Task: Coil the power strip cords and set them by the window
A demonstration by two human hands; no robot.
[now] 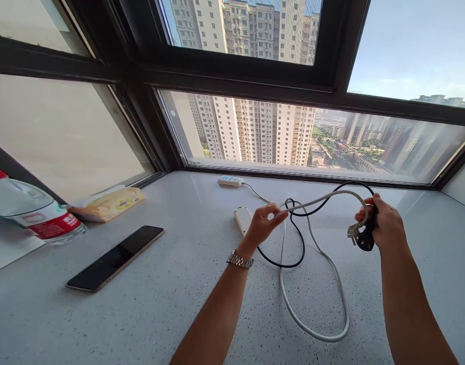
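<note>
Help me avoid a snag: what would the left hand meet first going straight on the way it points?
Probably the black cord's loop, just past the left hand; depth is unclear, so it might pass above.

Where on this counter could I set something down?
One bare patch of counter lies between the phone and the left forearm, reaching back between the tissue pack and the white power strips. Another lies right of the right forearm. It's crowded between the left hand and the right hand, where the white cable and black cable loop and cross.
</note>
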